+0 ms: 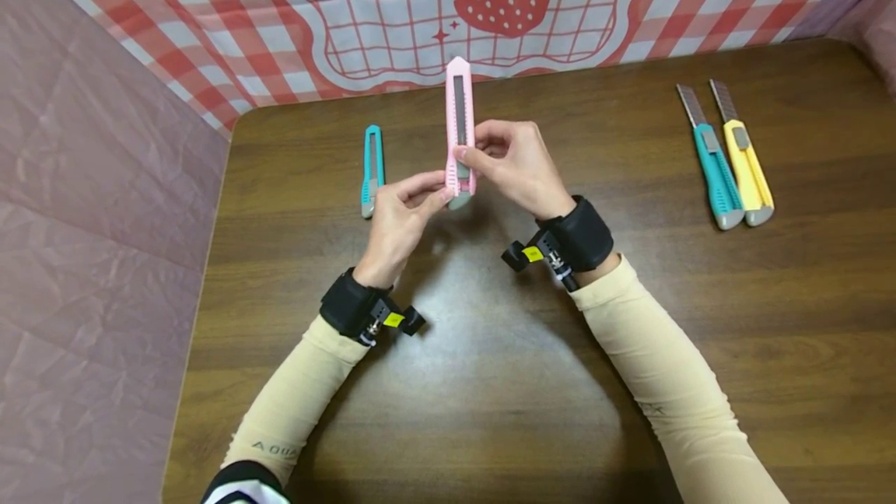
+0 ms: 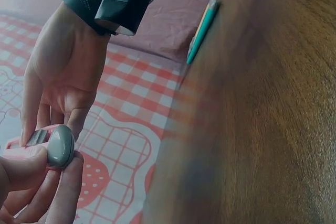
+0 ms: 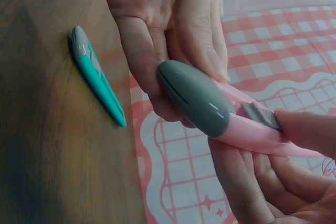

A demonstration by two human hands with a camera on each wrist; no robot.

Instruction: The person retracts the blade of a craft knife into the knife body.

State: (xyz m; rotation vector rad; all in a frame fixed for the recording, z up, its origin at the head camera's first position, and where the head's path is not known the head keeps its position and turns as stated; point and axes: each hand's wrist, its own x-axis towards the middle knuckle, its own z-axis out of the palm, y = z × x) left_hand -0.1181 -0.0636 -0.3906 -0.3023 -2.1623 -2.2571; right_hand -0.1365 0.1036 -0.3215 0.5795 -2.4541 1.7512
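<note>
Above the table, both hands hold a pink box cutter [image 1: 452,111] with its tip pointing away from the body. My left hand [image 1: 393,224] pinches its near end between thumb and fingers, beside the grey end cap [image 3: 197,98]. My right hand [image 1: 523,169] grips the body from the right side. Its thumb rests on the grey slider [image 3: 260,115], low in the slot near the end cap. No blade sticks out past the pink tip in the head view.
A small teal box cutter [image 1: 366,185] lies left of the hands, its blade in. Far right lie a teal cutter [image 1: 715,173] and a yellow cutter [image 1: 750,169], side by side with blades out. Behind the wooden table [image 1: 476,426] hangs a checked strawberry cloth [image 1: 392,22].
</note>
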